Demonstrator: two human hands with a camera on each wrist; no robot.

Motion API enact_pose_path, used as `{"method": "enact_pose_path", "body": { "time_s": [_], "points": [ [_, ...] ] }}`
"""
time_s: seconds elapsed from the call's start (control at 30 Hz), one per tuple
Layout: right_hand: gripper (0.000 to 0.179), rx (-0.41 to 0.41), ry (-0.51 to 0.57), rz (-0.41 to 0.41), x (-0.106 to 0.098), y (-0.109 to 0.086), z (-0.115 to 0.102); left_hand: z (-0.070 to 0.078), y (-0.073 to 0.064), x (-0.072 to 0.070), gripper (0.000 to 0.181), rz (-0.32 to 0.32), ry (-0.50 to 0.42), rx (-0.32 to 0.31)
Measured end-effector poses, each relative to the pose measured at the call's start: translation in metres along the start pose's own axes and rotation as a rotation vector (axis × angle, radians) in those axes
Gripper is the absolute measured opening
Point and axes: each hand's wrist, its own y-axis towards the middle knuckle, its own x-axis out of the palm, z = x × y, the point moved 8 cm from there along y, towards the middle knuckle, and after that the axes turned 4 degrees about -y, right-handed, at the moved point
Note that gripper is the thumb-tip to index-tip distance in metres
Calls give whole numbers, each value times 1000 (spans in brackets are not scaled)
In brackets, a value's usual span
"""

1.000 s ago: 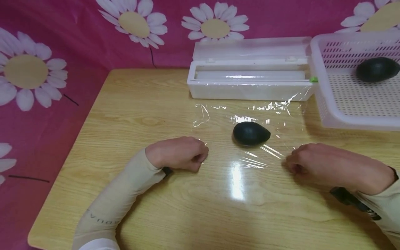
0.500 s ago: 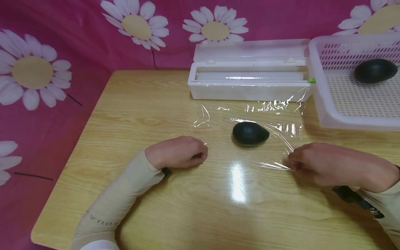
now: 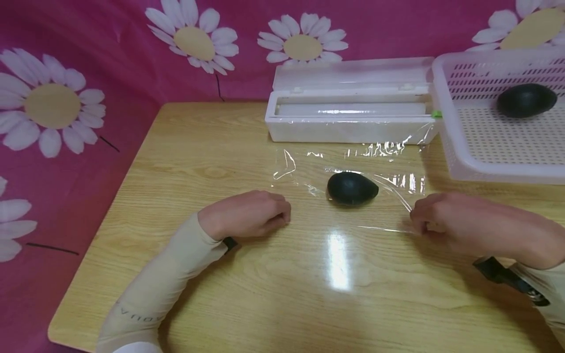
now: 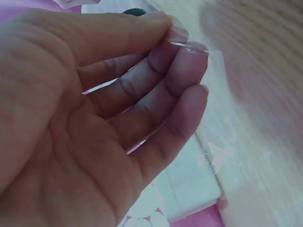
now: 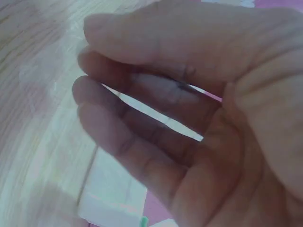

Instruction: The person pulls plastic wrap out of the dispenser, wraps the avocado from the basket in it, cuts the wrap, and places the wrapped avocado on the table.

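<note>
A dark green, nearly black avocado [image 3: 352,189] lies on a clear sheet of cling film [image 3: 286,164], its narrow end to the right. From the white cling film box [image 3: 353,131] behind it, the sheet runs toward me over the table. My left hand [image 3: 247,214] pinches the film's near left corner between thumb and fingertips; in the left wrist view the film's edge [image 4: 189,47] glints across the fingertips. At the near right corner my right hand [image 3: 474,225] pinches the film, thumb against index finger. A straight taut edge runs leftward from it.
The film box stands with its lid raised, the roll [image 3: 353,109] visible inside and a green tab [image 3: 436,114] at its right end. Beside it is a white perforated basket [image 3: 463,169] holding another avocado [image 3: 526,100]. A pink flowered cloth [image 3: 132,59] hangs behind the table [image 3: 176,152].
My right hand has shifted slightly up and right, and the film's creases near it have drawn into a straighter edge. My left hand has moved a little left. The avocado stays on the film.
</note>
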Motion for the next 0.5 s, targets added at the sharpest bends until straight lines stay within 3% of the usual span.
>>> {"method": "enact_pose_path", "body": {
  "time_s": [0.2,0.37,0.5],
  "points": [
    [45,-5,-63,124,-17,0,-2,1,-4,-8,17,15,24,-32],
    [49,42,-119,163,-29,0,-1,2,-5,-18,14,67,68,-28],
    [45,14,-118,222,-36,1,-3,2,-5,-24,14,100,97,-42]
  ]
}}
